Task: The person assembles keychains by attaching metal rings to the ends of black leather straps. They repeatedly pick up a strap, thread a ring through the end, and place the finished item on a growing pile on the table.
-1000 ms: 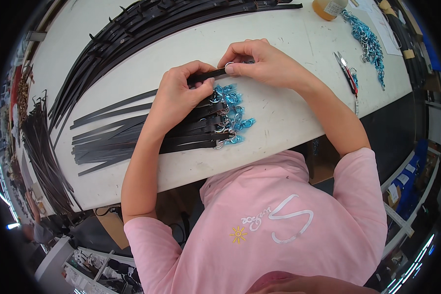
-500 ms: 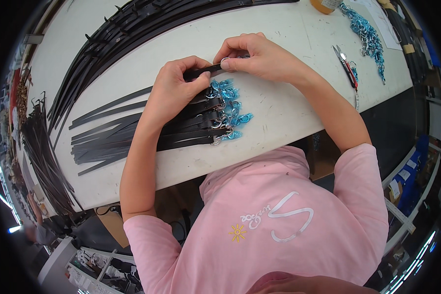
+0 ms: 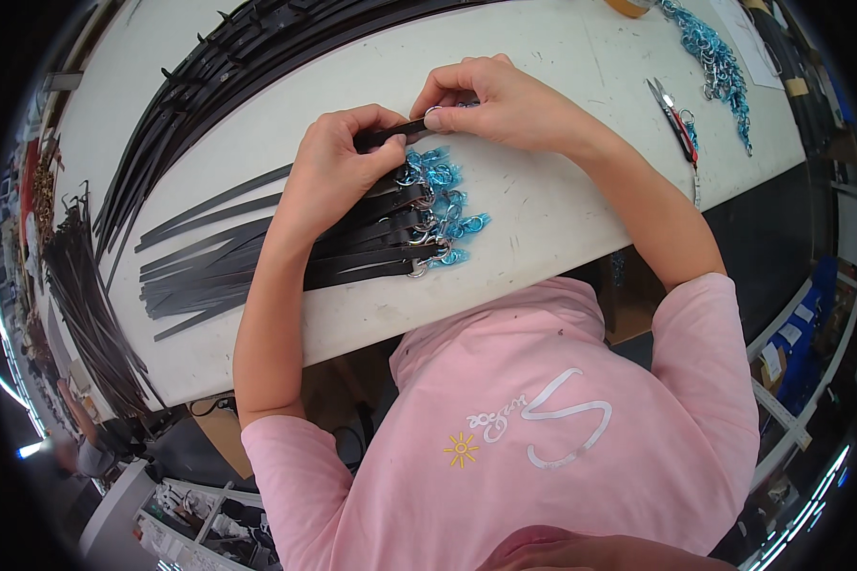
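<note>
Between my two hands a black strap (image 3: 411, 128) is stretched above the table, a metal ring at its right end. My left hand (image 3: 343, 164) pinches the strap between thumb and fingers. At the ring end, my right hand (image 3: 476, 103) has its thumb and fingertips closed on the metal ring (image 3: 432, 115); part of the fitting is hidden behind the fingers. Just below lies a pile of black straps (image 3: 324, 247), their tails pointing left. Metal clasps wrapped in blue film (image 3: 443, 214) cluster at the pile's right ends.
Long black straps (image 3: 200, 95) curve across the table's far left. More thin straps (image 3: 90, 295) hang at the left edge. Red-handled snips (image 3: 680, 133) lie to the right, near a heap of blue-wrapped metal hardware (image 3: 709, 62). A container with amber contents (image 3: 630, 7) stands at the top.
Both hands stay at nearly the same spot, still gripping the strap and its ring. The view has shifted slightly.
</note>
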### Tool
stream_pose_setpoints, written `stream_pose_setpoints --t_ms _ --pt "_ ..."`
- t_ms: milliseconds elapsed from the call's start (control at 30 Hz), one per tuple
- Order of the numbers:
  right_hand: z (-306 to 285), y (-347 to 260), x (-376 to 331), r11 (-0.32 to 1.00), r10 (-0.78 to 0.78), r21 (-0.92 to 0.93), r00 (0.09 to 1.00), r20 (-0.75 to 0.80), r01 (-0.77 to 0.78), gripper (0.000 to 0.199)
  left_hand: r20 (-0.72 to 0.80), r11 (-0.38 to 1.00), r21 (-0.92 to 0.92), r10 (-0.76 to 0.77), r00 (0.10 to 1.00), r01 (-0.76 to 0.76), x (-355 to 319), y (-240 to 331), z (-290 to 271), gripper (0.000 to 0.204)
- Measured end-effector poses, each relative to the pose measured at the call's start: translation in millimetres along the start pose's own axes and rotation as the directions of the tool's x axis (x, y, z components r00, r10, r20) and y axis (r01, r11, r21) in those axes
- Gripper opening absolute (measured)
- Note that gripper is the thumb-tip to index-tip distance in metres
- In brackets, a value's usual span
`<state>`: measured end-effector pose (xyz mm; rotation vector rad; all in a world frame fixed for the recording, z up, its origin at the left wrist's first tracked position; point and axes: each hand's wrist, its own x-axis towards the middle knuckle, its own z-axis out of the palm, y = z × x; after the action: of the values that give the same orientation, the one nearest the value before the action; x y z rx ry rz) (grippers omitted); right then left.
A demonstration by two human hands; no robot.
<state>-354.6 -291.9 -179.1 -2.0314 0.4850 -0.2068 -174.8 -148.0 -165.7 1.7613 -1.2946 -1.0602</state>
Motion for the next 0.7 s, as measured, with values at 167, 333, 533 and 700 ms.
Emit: stream_pose_setpoints --t_ms 167,333,533,700 --pt "-1 -1 -1 1.000 -0.011 -0.023 1.000 -0.006 0.011 0.020 0.040 0.997 -0.054 -0.051 0.998 0.053 2 -2 -4 0.022" --pt "-1 -1 0 0.999 0.014 -0.032 1.000 0.002 -0.013 0.020 0.084 0.998 0.003 -0.064 0.994 0.064 1 7 -6 0.021" --pt "0 -2 -1 0.999 0.013 -0.042 1.000 0.001 -0.013 0.020 0.004 0.999 -0.038 -0.009 1.000 0.009 3 -6 -2 0.022" --pt "-2 -3 -1 0.998 0.012 -0.055 1.000 0.002 -0.012 0.021 0.046 0.999 -0.042 -0.017 0.999 0.019 2 2 -4 0.023"
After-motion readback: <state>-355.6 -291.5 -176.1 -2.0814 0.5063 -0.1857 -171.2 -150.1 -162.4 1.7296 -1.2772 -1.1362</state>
